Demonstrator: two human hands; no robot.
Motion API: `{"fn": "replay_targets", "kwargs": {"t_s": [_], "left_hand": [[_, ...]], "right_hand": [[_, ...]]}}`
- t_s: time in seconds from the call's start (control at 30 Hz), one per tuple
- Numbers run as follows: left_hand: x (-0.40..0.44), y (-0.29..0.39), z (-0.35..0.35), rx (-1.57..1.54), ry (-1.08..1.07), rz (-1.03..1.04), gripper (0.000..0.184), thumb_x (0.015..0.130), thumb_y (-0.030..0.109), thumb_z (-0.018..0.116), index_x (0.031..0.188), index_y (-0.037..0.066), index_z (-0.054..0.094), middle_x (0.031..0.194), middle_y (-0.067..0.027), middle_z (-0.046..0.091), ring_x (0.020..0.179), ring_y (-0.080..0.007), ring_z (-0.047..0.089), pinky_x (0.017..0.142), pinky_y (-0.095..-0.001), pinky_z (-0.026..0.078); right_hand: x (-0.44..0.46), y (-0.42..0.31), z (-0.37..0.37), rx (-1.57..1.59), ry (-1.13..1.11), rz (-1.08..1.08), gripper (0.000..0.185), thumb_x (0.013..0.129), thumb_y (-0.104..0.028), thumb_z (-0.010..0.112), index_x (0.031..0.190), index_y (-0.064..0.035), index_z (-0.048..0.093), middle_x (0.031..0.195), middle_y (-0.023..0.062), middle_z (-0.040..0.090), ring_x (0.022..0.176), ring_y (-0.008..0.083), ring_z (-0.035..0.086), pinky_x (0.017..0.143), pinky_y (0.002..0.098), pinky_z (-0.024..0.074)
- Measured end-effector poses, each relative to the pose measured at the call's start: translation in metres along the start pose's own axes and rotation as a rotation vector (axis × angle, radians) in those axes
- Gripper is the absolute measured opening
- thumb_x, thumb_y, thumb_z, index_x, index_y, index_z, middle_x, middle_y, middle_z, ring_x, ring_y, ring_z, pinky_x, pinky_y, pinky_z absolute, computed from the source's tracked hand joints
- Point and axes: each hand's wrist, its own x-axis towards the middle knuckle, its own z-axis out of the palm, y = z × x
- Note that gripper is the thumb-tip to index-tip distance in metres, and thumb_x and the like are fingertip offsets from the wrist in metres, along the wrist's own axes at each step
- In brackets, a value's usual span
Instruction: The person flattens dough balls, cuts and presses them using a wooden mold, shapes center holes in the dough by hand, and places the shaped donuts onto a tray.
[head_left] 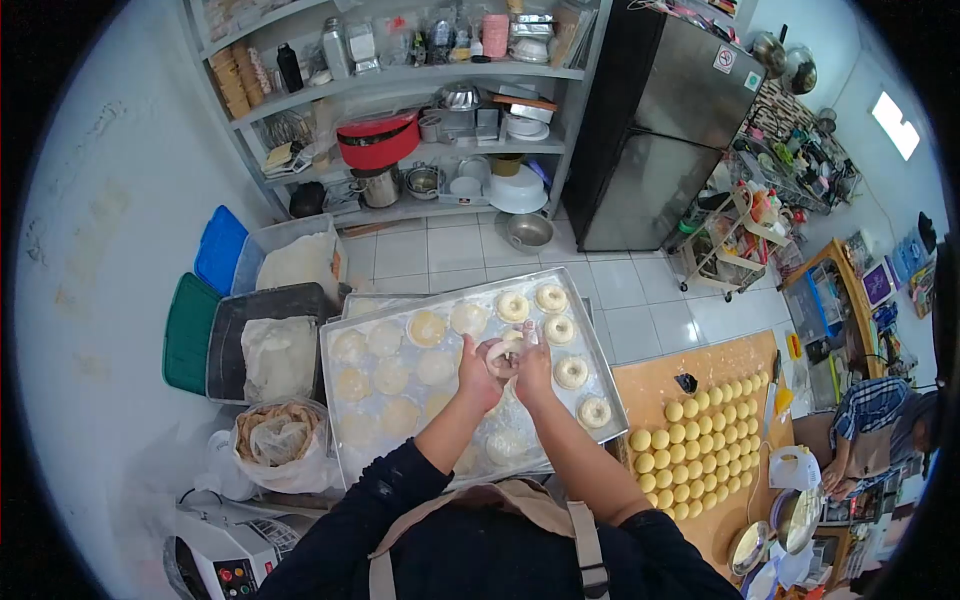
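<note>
A pale dough ring (503,358) is held above a large metal tray (598,370). My left hand (480,375) is closed around its left side. On the ring's right side, my right hand (533,368) grips it, with some fingers pointing away from me. Several shaped dough rings (571,372) lie along the tray's far and right sides. Flattened dough rounds (427,328) fill the left and middle, some yellower than others. My forearms cover part of the tray's near side.
At right, a wooden table (640,385) carries rows of yellow dough balls (690,452). Flour bins (265,350) and a bag (280,440) stand left. Shelves (420,75) and a fridge (660,130) are behind. Another person (870,430) works at far right.
</note>
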Motion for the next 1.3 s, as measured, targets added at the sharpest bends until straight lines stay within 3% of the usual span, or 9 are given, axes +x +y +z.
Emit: {"fn": "replay_targets", "kwargs": {"t_s": [0.17, 0.3, 0.37, 0.53, 0.63, 0.7, 0.83, 1.0, 1.3], "left_hand": [[0.026, 0.006, -0.020, 0.611, -0.067, 0.159, 0.055, 0.096, 0.057, 0.031, 0.100, 0.008, 0.055, 0.081, -0.0046, 0.055, 0.074, -0.0137, 0.053, 0.071, -0.0295, 0.045], [0.038, -0.004, -0.018, 0.268, -0.080, 0.225, 0.055, 0.097, 0.056, 0.034, 0.095, 0.006, 0.057, 0.085, -0.0053, 0.060, 0.078, -0.0137, 0.057, 0.070, -0.0290, 0.047], [0.032, 0.005, -0.012, 0.379, -0.032, 0.229, 0.056, 0.097, 0.056, 0.034, 0.094, 0.005, 0.058, 0.085, -0.0052, 0.062, 0.077, -0.0138, 0.059, 0.069, -0.0288, 0.049], [0.038, 0.001, -0.017, 0.421, -0.078, 0.219, 0.057, 0.096, 0.056, 0.036, 0.097, 0.004, 0.058, 0.083, -0.0055, 0.062, 0.072, -0.0146, 0.058, 0.068, -0.0290, 0.048], [0.035, 0.007, -0.017, 0.419, -0.097, 0.184, 0.057, 0.097, 0.056, 0.035, 0.097, 0.003, 0.058, 0.081, -0.0054, 0.061, 0.072, -0.0147, 0.059, 0.070, -0.0302, 0.048], [0.026, 0.016, -0.012, 0.698, -0.064, 0.150, 0.054, 0.097, 0.054, 0.034, 0.098, 0.005, 0.058, 0.081, -0.0061, 0.060, 0.073, -0.0154, 0.059, 0.069, -0.0300, 0.049], [0.028, 0.008, -0.008, 0.309, -0.059, 0.150, 0.055, 0.098, 0.054, 0.035, 0.093, 0.004, 0.058, 0.079, -0.0061, 0.060, 0.075, -0.0160, 0.060, 0.072, -0.0321, 0.049], [0.037, 0.024, -0.017, 0.695, 0.023, 0.180, 0.055, 0.098, 0.052, 0.034, 0.094, 0.003, 0.058, 0.080, -0.0070, 0.060, 0.072, -0.0145, 0.057, 0.066, -0.0292, 0.048], [0.054, 0.033, -0.029, 0.503, 0.046, 0.321, 0.051, 0.099, 0.050, 0.034, 0.095, 0.004, 0.057, 0.083, -0.0057, 0.059, 0.069, -0.0112, 0.055, 0.061, -0.0255, 0.046]], "right_hand": [[0.007, -0.033, -0.005, -0.597, -0.310, 0.096, 0.045, 0.098, -0.026, 0.039, 0.135, -0.0016, 0.039, 0.122, 0.0140, 0.054, 0.097, 0.0219, 0.058, 0.081, 0.0330, 0.0491], [-0.001, -0.024, 0.013, -0.007, 0.032, 0.105, 0.042, 0.094, -0.019, 0.040, 0.130, 0.0010, 0.047, 0.125, 0.0166, 0.052, 0.104, 0.0231, 0.059, 0.085, 0.0322, 0.0484], [0.029, -0.006, -0.019, -1.088, -0.342, -0.361, 0.042, 0.093, -0.017, 0.039, 0.131, -0.0002, 0.046, 0.121, 0.0153, 0.055, 0.096, 0.0200, 0.060, 0.074, 0.0312, 0.0506], [0.020, -0.019, -0.003, -0.144, -0.116, 0.153, 0.037, 0.095, -0.015, 0.041, 0.129, -0.0034, 0.047, 0.102, 0.0199, 0.062, 0.095, 0.0264, 0.062, 0.078, 0.0338, 0.0522], [0.014, -0.024, -0.006, -0.387, -0.242, 0.215, 0.041, 0.095, -0.015, 0.039, 0.135, -0.0048, 0.043, 0.107, 0.0190, 0.060, 0.096, 0.0265, 0.061, 0.079, 0.0339, 0.0519], [0.048, 0.018, -0.035, -0.861, -0.364, -0.244, 0.044, 0.094, -0.014, 0.037, 0.136, -0.0038, 0.041, 0.107, 0.0167, 0.059, 0.093, 0.0230, 0.060, 0.076, 0.0323, 0.0515], [0.020, -0.006, -0.006, -0.093, -0.067, 0.073, 0.045, 0.093, -0.012, 0.037, 0.136, 0.0008, 0.040, 0.111, 0.0191, 0.058, 0.098, 0.0237, 0.059, 0.085, 0.0314, 0.0478], [0.063, 0.047, -0.028, -0.621, -0.304, -0.137, 0.038, 0.093, -0.011, 0.041, 0.129, 0.0001, 0.045, 0.109, 0.0144, 0.058, 0.095, 0.0191, 0.061, 0.080, 0.0314, 0.0511], [0.032, 0.002, 0.028, -0.221, -0.221, -0.005, 0.037, 0.084, 0.001, 0.033, 0.116, -0.0019, 0.053, 0.108, 0.0123, 0.059, 0.090, 0.0196, 0.062, 0.073, 0.0282, 0.0539]]}}
